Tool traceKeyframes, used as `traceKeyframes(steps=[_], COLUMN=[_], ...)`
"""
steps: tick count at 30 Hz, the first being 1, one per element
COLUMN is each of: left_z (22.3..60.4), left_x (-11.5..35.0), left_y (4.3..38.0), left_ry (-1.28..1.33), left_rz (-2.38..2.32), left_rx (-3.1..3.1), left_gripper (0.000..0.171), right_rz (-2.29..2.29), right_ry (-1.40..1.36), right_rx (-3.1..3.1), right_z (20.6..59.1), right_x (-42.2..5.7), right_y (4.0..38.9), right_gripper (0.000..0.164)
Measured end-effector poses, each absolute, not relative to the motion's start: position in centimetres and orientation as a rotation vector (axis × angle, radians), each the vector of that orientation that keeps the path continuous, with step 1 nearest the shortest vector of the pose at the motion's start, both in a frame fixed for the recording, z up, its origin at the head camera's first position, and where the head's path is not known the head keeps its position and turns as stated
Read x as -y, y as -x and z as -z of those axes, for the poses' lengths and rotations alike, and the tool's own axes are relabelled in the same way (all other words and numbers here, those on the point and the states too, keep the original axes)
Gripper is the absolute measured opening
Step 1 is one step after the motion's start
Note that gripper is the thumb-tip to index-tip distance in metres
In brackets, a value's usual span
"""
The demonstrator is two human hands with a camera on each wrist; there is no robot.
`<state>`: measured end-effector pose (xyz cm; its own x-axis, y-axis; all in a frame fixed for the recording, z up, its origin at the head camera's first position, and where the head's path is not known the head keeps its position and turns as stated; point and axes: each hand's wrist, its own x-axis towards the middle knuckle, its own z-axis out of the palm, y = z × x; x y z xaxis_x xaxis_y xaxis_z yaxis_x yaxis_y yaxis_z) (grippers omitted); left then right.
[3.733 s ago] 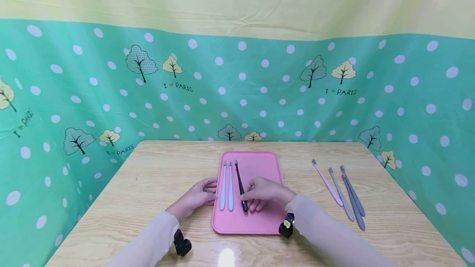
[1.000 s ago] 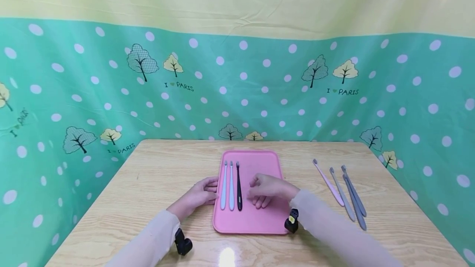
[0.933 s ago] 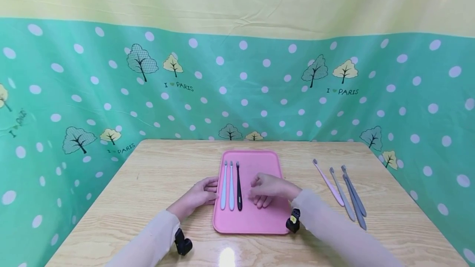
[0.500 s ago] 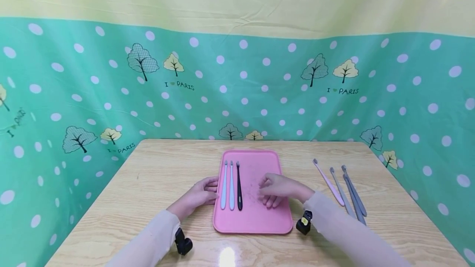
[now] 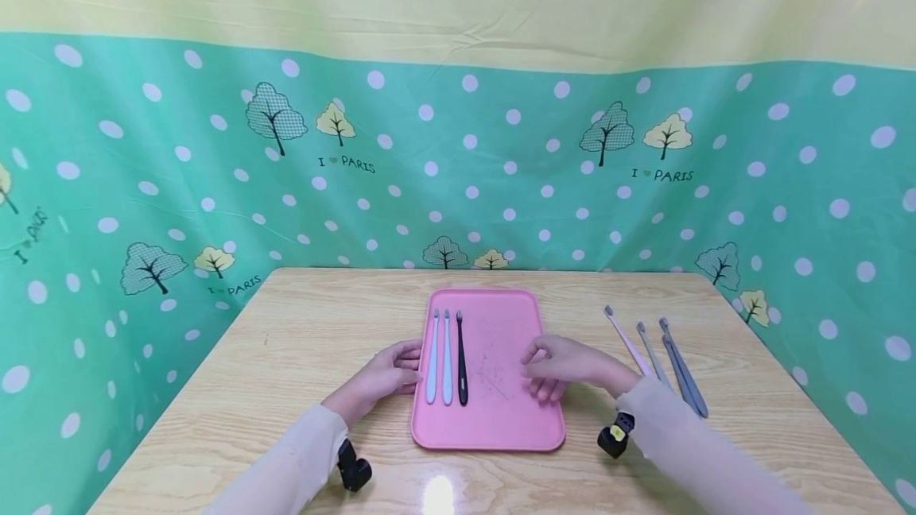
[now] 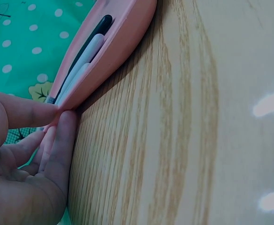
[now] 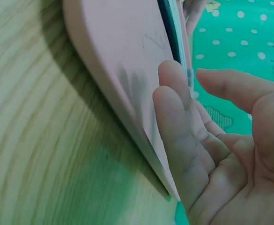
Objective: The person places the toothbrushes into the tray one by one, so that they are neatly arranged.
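Note:
My left hand (image 5: 386,372) is at the left edge of a pink tray (image 5: 494,427), and its thumb and a finger pinch the rim. Inside the tray, two light blue toothbrushes (image 5: 432,364) and a black toothbrush (image 5: 462,372) lie side by side, heads at the far end. Over the tray's right edge my right hand (image 5: 565,364) hovers with loosely bent fingers and nothing between them. The right wrist view shows a gap between its thumb and fingertips (image 7: 170,103). The toothbrushes are partly hidden by the tray wall in the left wrist view.
On the wooden table (image 5: 322,316) to the right lie a pink toothbrush (image 5: 628,340) and several grey toothbrushes (image 5: 683,372), partly covered by the right sleeve (image 5: 701,451). A green dotted curtain (image 5: 501,141) hangs behind and at both sides of the table.
My right hand has let go of the black toothbrush, which now lies straighter beside the blue ones, and has moved right to the tray's edge. The left hand has stayed put.

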<state>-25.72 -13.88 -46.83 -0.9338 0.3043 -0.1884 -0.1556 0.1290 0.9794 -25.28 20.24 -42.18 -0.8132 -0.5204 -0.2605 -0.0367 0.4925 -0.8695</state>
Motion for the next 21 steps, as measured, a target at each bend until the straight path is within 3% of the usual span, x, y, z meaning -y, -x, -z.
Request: traceKeyframes(steps=[21], left_z=[46.3], left_x=[13.6], left_y=[25.4], left_ry=[-0.108], left_rz=[-1.837], left_rx=[-2.098], left_gripper=[0.067], right_rz=[1.314], right_ry=[0.343], right_rx=[-2.339], right_z=[40.8], right_x=[-26.6], right_y=[24.7], right_gripper=[0.041])
